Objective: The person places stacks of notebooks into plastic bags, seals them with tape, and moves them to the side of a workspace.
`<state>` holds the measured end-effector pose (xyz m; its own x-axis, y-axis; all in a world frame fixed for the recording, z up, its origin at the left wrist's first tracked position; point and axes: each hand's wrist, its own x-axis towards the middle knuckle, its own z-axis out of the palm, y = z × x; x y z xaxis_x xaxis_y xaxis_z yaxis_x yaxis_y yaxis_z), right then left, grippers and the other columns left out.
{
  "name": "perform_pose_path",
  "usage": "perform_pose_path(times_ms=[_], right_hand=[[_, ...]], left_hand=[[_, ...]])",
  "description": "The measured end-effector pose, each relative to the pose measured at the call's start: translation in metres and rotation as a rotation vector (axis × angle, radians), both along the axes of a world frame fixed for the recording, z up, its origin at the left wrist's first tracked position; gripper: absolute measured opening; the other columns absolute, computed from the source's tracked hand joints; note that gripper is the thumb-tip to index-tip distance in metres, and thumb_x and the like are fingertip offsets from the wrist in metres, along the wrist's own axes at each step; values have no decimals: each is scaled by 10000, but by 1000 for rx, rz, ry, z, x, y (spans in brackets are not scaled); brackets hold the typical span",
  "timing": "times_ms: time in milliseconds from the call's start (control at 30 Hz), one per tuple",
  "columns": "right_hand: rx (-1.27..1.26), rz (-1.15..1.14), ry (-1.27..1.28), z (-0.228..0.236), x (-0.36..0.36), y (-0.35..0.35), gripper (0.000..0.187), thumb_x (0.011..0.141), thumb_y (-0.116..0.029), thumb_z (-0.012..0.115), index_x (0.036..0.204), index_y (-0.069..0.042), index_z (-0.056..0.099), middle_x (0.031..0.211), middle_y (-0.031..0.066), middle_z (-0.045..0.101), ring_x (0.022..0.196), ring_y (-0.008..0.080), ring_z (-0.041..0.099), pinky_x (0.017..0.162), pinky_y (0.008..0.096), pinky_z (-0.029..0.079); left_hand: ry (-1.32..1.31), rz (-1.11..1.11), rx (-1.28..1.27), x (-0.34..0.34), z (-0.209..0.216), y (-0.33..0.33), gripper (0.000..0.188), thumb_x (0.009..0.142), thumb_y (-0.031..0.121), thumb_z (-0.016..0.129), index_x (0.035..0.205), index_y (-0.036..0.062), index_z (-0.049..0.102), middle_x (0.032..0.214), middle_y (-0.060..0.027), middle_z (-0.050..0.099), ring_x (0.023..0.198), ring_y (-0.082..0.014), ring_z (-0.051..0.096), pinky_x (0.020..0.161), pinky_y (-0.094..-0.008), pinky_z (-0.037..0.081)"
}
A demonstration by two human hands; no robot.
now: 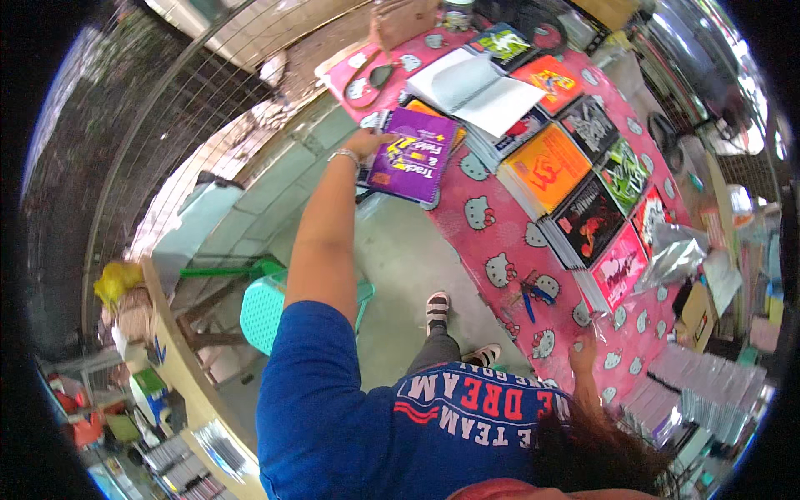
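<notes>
My left hand (365, 143), arm stretched forward, grips the left edge of a purple spiral notebook (414, 158) at the far left corner of the table. Other notebooks show partly beneath it. My right hand (582, 357) is low over the near part of the table, by a clear plastic edge; its fingers are small and blurred, so whether they hold anything is unclear. Several stacks of notebooks stand in rows ahead, with an orange one (546, 167), a black one (588, 222) and a pink one (618, 268) on top. An opened notebook (479, 90) shows white pages beyond them.
A pink cat-patterned cloth (477, 212) covers the table. Blue-handled scissors (530, 302) or a similar tool lie near its left edge. Crumpled clear plastic (679, 254) sits on the right. A teal stool (262, 317) stands left, beside a wooden-edged counter (196, 375). Bundled paper stacks (708, 379) lie at right.
</notes>
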<state>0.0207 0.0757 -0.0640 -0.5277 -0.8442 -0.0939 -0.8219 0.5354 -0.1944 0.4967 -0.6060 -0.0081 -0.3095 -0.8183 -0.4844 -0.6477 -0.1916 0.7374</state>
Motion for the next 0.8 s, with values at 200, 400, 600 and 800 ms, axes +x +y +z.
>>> perform_pose_path(times_ms=[200, 400, 600, 800], right_hand=[[165, -233, -277, 26, -3, 3, 466, 710, -205, 677, 1128, -37, 557, 1314, 254, 437, 1220, 418, 398, 1040, 459, 321], [4, -191, -88, 1, 11, 11, 304, 671, -132, 674, 955, -53, 600, 1209, 223, 505, 1103, 392, 481, 933, 447, 410], [82, -261, -262, 11, -3, 14, 294, 687, -168, 667, 956, -64, 610, 1184, 199, 523, 1059, 361, 526, 903, 421, 439], [48, -267, -254, 18, 6, 3, 315, 694, -185, 694, 976, -63, 624, 1013, 157, 571, 961, 333, 546, 830, 416, 452]], left_hand=[[138, 49, 74, -8, 16, 10, 575, 719, 387, 768, 1093, -13, 594, 971, -81, 668, 780, -160, 637, 703, -316, 517], [30, 295, -142, 18, -7, 82, 637, 696, 449, 762, 1066, -45, 604, 989, -130, 664, 823, -200, 645, 691, -333, 515], [518, 645, 113, -33, 16, 168, 649, 643, 456, 805, 1024, -34, 616, 944, -98, 658, 733, -156, 620, 582, -306, 486], [596, 712, 241, -23, -7, 136, 693, 686, 372, 792, 1130, -99, 546, 1027, -139, 638, 814, -214, 631, 734, -342, 509]])
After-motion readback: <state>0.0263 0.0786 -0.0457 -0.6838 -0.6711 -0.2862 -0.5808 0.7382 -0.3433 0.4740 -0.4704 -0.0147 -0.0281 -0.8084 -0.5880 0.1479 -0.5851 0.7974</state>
